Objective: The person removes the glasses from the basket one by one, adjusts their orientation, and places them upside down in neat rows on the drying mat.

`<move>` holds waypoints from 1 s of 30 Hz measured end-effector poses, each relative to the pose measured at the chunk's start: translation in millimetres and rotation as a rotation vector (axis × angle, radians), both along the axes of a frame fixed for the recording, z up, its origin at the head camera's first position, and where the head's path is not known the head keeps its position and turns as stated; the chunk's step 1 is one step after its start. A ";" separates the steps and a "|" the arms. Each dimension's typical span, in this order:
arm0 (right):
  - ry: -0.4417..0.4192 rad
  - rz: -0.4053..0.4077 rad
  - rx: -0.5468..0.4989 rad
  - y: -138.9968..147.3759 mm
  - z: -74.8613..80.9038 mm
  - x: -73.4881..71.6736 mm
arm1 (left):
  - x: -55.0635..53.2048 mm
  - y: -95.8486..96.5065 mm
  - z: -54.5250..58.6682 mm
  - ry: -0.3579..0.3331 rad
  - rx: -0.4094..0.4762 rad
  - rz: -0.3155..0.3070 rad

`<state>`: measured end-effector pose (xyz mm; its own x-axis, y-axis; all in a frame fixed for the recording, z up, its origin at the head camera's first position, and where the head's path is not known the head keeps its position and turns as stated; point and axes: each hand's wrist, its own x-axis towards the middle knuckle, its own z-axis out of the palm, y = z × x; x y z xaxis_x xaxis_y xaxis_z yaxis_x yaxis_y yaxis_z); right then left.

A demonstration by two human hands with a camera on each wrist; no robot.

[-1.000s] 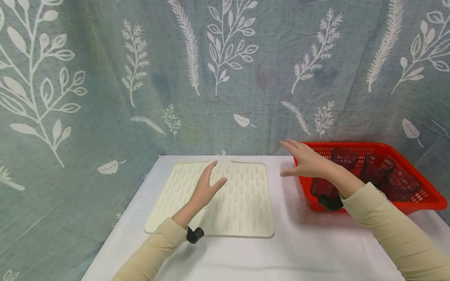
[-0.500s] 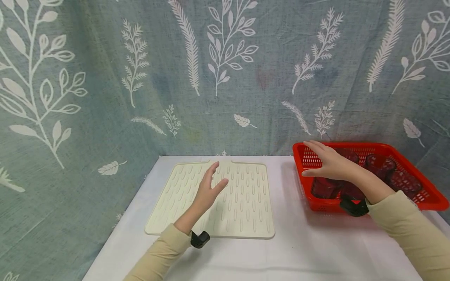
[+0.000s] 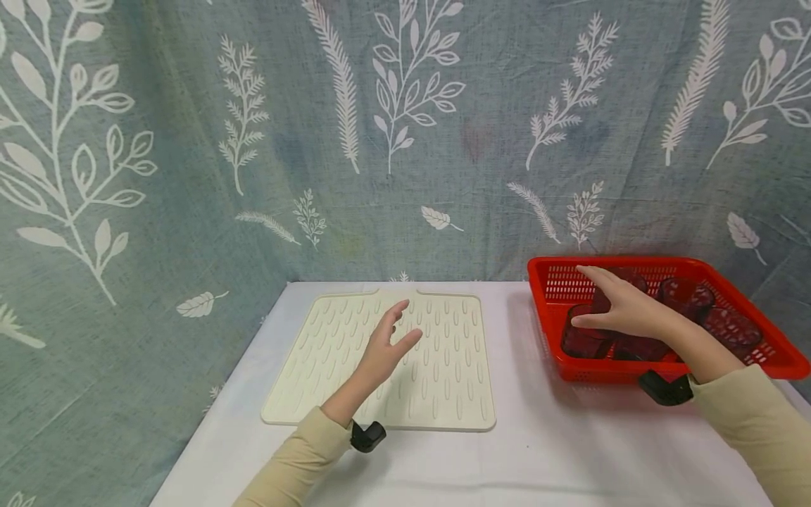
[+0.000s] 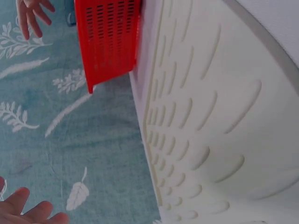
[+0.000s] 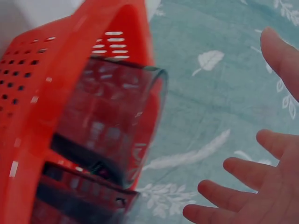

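My right hand [image 3: 624,306] is held over the left part of a red plastic basket [image 3: 551,278], thumb and fingers spread apart with nothing between them. Several dark-tinted glass tumblers stand in the basket, among them a front-left tumbler [image 3: 581,343] just below the hand. In the right wrist view a clear patterned tumbler [image 5: 110,107] rises inside the basket rim, apart from the spread fingers [image 5: 243,172]. Above a flat cream mat [image 3: 443,394] with rows of oblong ridges, my left hand [image 3: 383,352] hovers with relaxed fingers and holds nothing.
A white-covered table [image 3: 526,451] bears both the mat and the basket, with a strip of bare cloth between them. Behind and to the left hangs a grey-green curtain [image 3: 405,232] with white leaf prints. Small black devices sit at both wrists.
My right hand has moved rightward from the basket's left edge to over the tumblers, dropping slightly. The left hand has shifted a little right and down over the mat.
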<state>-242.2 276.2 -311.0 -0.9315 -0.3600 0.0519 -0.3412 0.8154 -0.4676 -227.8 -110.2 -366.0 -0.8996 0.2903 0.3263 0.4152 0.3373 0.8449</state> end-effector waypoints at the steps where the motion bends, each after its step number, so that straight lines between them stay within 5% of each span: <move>1: -0.003 -0.003 -0.002 1.9 -2.1 0.6 | -2.6 0.1 -3.9 -0.006 -0.006 -0.004; 6: -0.027 -0.011 -0.017 7.4 -11.6 2.1 | -15.6 0.6 -27.1 -0.007 -0.016 -0.010; 15: -0.042 -0.030 -0.013 7.7 -28.7 1.1 | -12.9 13.0 -46.6 -0.028 -0.074 -0.037; 30: -0.102 -0.019 0.023 10.0 -38.7 -5.2 | -9.8 20.1 -58.0 -0.018 -0.362 -0.119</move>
<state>-247.5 286.3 -349.8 -0.9383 -0.3420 -0.0517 -0.2768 0.8321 -0.4806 -237.6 -90.1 -424.0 -0.8575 0.4863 0.1679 0.4554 0.5659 0.6873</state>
